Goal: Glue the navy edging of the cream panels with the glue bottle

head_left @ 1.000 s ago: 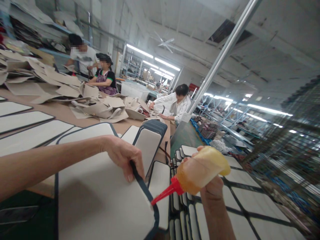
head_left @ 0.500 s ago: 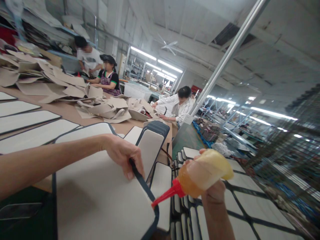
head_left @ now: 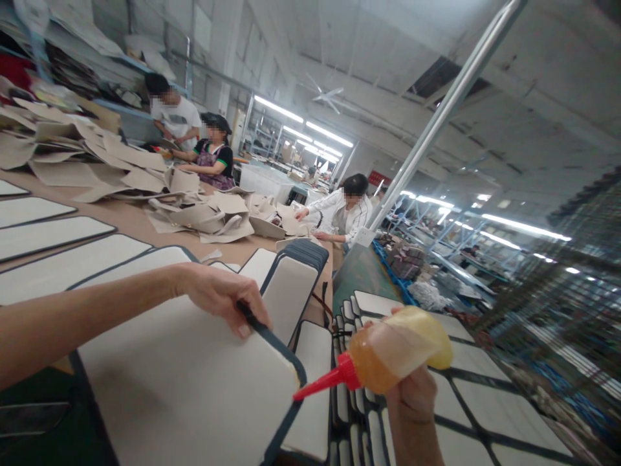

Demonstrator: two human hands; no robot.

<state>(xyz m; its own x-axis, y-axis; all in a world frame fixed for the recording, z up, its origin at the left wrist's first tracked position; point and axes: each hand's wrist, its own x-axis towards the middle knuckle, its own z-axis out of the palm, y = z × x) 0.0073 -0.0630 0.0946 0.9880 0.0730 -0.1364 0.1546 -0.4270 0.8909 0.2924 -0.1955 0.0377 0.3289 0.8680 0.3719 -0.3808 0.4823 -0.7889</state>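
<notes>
A large off-white panel [head_left: 194,388] with a dark edge and rounded corners lies in front of me, its far edge pinched between the thumb and fingers of my left hand [head_left: 228,298]. In my right hand [head_left: 412,395] is a squeeze bottle [head_left: 398,349] of amber liquid, tilted over with its red nozzle [head_left: 325,382] pointing left. The nozzle's tip is at the panel's right edge, close to the rounded corner. A thin yellowish line shows along the dark border there. Part of my right hand is hidden behind the bottle.
A stack of narrow dark-edged panels [head_left: 295,278] stands beyond my left hand. More panels [head_left: 504,395] lie in rows on the right, others [head_left: 58,233] on the left. Beige pieces [head_left: 204,210] are heaped across the table. Several people work beyond; a metal post [head_left: 436,123] rises at right.
The panel and my left hand have shifted left. The nozzle tip has stayed nearly in place and now sits further along the panel's edge, round the corner.
</notes>
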